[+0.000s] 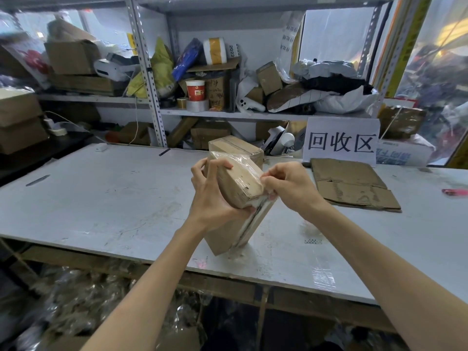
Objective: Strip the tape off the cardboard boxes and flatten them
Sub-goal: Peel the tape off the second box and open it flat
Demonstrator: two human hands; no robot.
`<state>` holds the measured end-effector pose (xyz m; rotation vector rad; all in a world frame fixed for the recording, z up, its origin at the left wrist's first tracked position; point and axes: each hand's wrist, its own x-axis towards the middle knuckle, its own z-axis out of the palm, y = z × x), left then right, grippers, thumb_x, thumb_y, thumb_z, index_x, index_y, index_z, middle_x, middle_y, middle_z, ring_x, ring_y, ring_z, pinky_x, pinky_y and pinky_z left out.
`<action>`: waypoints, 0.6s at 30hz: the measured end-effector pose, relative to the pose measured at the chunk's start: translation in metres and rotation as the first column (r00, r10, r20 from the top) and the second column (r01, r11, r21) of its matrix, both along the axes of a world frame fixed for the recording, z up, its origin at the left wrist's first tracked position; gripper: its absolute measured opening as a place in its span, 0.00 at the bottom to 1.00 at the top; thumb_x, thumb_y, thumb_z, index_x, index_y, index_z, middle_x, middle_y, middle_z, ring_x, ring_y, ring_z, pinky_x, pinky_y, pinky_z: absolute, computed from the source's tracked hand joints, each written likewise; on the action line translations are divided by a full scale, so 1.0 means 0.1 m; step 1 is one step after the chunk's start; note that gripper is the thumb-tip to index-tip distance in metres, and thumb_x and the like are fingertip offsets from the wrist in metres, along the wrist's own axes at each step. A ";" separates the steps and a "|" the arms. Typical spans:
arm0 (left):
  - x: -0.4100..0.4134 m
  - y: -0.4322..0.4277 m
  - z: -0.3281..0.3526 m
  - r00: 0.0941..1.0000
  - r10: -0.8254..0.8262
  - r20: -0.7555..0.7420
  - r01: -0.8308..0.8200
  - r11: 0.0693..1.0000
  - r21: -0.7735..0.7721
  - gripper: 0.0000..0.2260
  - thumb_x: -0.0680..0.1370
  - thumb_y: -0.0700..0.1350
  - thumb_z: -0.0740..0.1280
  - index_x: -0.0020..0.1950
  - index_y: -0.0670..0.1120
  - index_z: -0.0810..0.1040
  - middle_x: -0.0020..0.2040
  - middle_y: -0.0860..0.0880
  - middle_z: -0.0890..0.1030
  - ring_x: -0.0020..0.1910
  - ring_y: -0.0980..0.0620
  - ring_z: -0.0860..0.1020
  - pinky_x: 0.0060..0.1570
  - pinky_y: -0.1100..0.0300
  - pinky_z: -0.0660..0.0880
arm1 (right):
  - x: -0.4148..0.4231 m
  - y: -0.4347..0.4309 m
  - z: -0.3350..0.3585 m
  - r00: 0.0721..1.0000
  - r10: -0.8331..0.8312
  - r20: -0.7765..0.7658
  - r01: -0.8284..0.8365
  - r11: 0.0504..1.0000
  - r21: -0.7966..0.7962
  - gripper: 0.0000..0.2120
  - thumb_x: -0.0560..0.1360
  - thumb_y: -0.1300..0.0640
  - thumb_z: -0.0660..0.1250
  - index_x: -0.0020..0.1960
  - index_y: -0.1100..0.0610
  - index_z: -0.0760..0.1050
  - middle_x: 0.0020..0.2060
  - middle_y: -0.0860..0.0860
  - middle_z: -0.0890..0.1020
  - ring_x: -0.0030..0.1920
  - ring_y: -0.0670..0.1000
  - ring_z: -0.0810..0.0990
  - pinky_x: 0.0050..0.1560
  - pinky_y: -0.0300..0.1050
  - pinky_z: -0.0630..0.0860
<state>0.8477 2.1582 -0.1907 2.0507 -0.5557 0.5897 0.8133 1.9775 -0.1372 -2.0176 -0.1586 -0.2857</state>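
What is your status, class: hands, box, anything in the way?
Left hand grips small tape-wrapped brown cardboard box. Right hand pinches clear tape at its right edge. Box not yet flattened. Nothing in the way.

The cardboard box (243,188) is brown under clear glossy tape (249,168), the flattened cardboard (352,186) brown too, the table (101,198) scuffed white, the sign (342,144) white with black characters, the cup (195,91) red and white, the bag (162,69) yellow.
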 end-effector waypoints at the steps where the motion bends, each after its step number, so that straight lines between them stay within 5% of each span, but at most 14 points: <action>1: 0.00 0.00 0.00 1.000 -0.002 -0.006 0.002 1.000 0.003 0.39 0.52 0.62 0.76 0.59 0.62 0.63 0.67 0.52 0.57 0.68 0.46 0.61 0.61 0.59 0.70 | 0.01 -0.03 -0.01 0.999 0.047 -0.022 -0.046 0.997 0.068 0.06 0.74 0.70 0.65 0.41 0.64 0.79 0.30 0.54 0.80 0.28 0.46 0.78 0.31 0.38 0.77; 6: 0.02 0.02 -0.03 1.000 -0.001 -0.020 0.001 1.000 0.017 0.40 0.54 0.63 0.75 0.61 0.62 0.61 0.69 0.52 0.55 0.69 0.49 0.58 0.61 0.61 0.69 | 0.06 -0.14 0.03 0.999 0.037 0.020 -0.041 0.974 0.225 0.05 0.76 0.65 0.67 0.49 0.66 0.80 0.39 0.60 0.83 0.36 0.51 0.80 0.37 0.40 0.79; 12: 0.01 0.06 -0.03 0.999 0.012 -0.044 -0.012 1.000 -0.013 0.39 0.54 0.62 0.75 0.60 0.64 0.61 0.68 0.51 0.56 0.70 0.46 0.59 0.65 0.52 0.72 | 0.07 -0.14 0.01 0.999 0.021 -0.032 -0.027 0.978 -0.207 0.08 0.71 0.49 0.73 0.46 0.52 0.82 0.41 0.48 0.84 0.43 0.47 0.82 0.46 0.45 0.79; 18: 0.03 0.11 -0.05 0.998 0.019 -0.061 -0.022 0.999 -0.036 0.39 0.54 0.61 0.76 0.59 0.63 0.60 0.67 0.52 0.56 0.71 0.45 0.60 0.70 0.51 0.69 | 0.03 -0.10 0.03 0.998 -0.001 0.060 0.021 0.942 -0.334 0.04 0.70 0.59 0.75 0.42 0.58 0.82 0.36 0.52 0.83 0.40 0.50 0.82 0.45 0.45 0.81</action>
